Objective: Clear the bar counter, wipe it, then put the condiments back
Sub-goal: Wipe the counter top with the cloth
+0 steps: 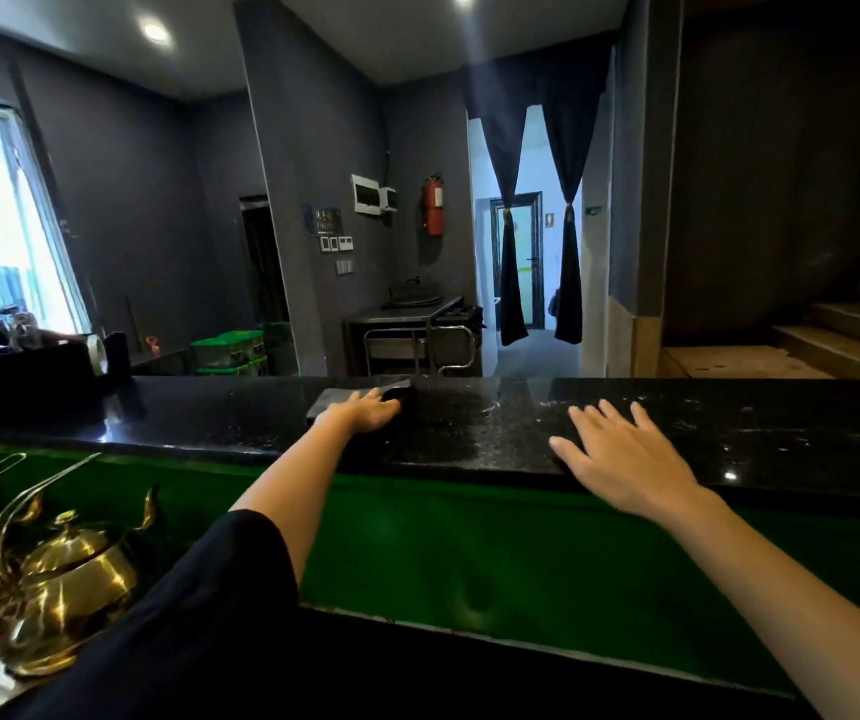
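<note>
We observe the black stone counter (781,423) running across the full width of the view, with a green panel (469,537) below its near edge.

The left hand (360,410) reaches to the far side of the counter and lies palm down on a dark grey cloth (331,400). The fingers are extended over the cloth and press it flat. The grip is released, not clenched round the fabric. The cloth sits on the counter close to its far edge, left of centre.

The right hand (625,459) rests palm down on the bare counter near its front edge, well apart from the cloth. Its fingers are straight and spread, and its grip is released and holds nothing.

We note a wet sheen (459,423) with pale streaks on the stone between the two hands.

At lower left, below counter level, stand brass teapots (69,579). Beyond the counter we record a red fire extinguisher (433,205) on the grey wall, dark tied curtains (508,200) at a doorway, and stairs (833,330) at far right.
</note>
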